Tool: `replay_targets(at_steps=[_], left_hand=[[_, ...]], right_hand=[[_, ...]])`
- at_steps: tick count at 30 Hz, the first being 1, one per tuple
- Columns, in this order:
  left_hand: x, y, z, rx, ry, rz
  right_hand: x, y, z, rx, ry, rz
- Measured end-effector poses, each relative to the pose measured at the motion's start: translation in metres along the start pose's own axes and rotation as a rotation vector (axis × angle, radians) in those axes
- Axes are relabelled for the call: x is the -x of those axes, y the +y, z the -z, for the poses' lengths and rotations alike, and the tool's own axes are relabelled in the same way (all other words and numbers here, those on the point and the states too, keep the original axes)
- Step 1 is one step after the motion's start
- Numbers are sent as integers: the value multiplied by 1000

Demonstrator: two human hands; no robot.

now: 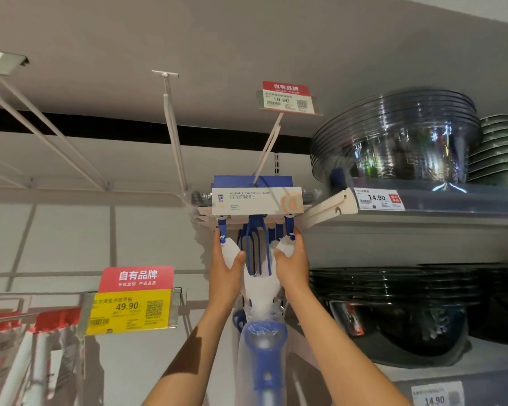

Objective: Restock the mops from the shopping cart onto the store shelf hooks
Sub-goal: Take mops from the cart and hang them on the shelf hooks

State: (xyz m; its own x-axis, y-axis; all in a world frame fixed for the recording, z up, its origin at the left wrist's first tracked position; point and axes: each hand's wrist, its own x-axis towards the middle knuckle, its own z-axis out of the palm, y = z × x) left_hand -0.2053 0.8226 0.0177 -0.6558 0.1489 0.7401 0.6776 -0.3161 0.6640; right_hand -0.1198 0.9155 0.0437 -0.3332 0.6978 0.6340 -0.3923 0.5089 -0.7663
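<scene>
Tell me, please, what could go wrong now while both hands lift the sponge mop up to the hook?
1. The left hand and right hand grip only the white arms of the sponge mop; it may slip.
2. Whether its blue card sits on the hook is unclear; released early, it may fall.
3. The stacked basins are close by; a swing might knock them.

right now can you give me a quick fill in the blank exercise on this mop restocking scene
1. Both hands, left hand and right hand, hold the sponge mop by its ____ frame arms.
2. The price tag above the mop's hook reads ____.
3. The yellow tag at lower left reads ____.
4. Right of the mop, the shelves hold stacked ____.

Missing words: white; 19.90; 49.90; bowls
</scene>
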Motion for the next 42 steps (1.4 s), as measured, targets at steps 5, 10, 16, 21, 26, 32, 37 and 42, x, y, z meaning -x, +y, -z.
replay_targets(at_steps=[5, 10, 16, 21, 26, 32, 37, 42], left_hand=[[0, -3, 3, -4, -16, 14], [5, 2, 6, 13, -49, 79], [30, 13, 13, 141, -119, 147], [62, 31, 24, 142, -150, 128], [116, 54, 37, 36, -203, 46], [195, 74, 56, -301, -257, -136], [247, 74, 70, -535, -365, -220], [287, 77, 79, -663, -417, -232]], right_hand=[[6, 4, 0, -17, -18, -11], [13, -1, 2, 19, -47, -34], [36, -3, 9, -36, -65, -33], [75, -18, 31, -162, -91, 10], [128, -36, 70, -142, -108, 83], [196, -33, 116, 17, -96, 141], [246, -20, 143, 141, -111, 157], [287, -12, 166, 374, -92, 174]])
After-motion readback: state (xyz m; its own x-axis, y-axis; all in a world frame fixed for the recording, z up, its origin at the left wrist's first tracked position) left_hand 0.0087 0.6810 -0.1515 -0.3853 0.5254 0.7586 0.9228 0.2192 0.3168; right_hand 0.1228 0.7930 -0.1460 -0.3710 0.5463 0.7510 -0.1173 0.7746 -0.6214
